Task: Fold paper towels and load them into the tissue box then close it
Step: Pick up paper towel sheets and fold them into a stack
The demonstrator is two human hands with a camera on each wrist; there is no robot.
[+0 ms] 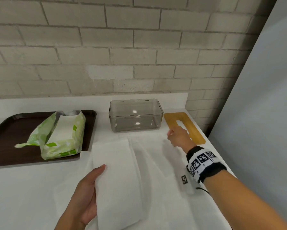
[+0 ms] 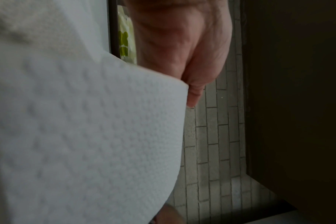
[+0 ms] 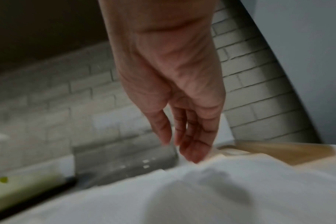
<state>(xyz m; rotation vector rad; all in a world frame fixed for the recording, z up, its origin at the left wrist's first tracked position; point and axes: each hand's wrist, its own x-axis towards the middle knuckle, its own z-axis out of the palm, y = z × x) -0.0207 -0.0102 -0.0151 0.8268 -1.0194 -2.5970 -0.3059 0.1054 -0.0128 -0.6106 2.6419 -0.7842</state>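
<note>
A white paper towel (image 1: pixel 139 163) lies spread on the white counter, its left part lifted and folded over toward the middle. My left hand (image 1: pixel 96 176) grips that folded left edge, thumb on top and fingers hidden beneath; the embossed paper towel (image 2: pixel 86 121) fills the left wrist view. My right hand (image 1: pixel 171 135) is at the towel's far right corner, its loosely straight fingers (image 3: pixel 192 151) touching the paper's edge in a blurred picture. The clear tissue box (image 1: pixel 135 115) stands open and empty just behind the towel. Its wooden slotted lid (image 1: pixel 194 130) lies flat to the right of the box.
A dark brown tray (image 1: pixel 10 146) at the left holds an opened green pack of paper towels (image 1: pixel 61 135). A brick wall runs behind the counter. A grey panel bounds the counter's right edge (image 1: pixel 212 146), close beside the lid.
</note>
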